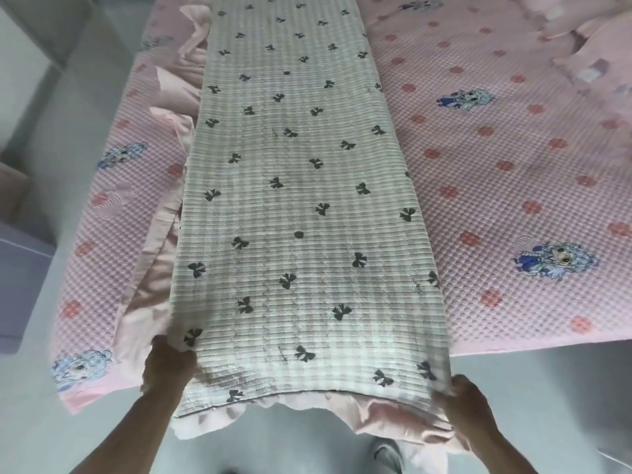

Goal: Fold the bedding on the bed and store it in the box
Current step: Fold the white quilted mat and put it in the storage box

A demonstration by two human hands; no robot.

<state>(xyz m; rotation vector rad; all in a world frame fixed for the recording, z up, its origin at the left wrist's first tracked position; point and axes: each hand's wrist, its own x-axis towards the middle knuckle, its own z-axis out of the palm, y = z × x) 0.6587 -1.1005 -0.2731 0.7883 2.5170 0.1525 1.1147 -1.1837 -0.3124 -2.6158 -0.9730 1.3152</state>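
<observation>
So the quilt (290,200) lies as a long strip down the bed (496,200), left hand (169,362) and right hand (461,395) each pinching a near corner. Probably next: fold it lengthwise toward the far end. No box in sight.

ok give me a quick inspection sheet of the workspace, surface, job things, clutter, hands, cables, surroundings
surface: bed covered by a pink quilted sheet with red flowers and cartoon figures
job's things: bow-print quilt folded into a long strip down the bed, pink ruffled edge showing along its left side and near end; near end hangs past the bed edge; no box identifiable
clutter: pink bedding bunched at the far right
hands: left hand grips the near left corner, right hand grips the near right corner, fingers curled into the fabric
cables: nothing seen
surroundings: grey floor; pale furniture at the left edge, unclear
</observation>
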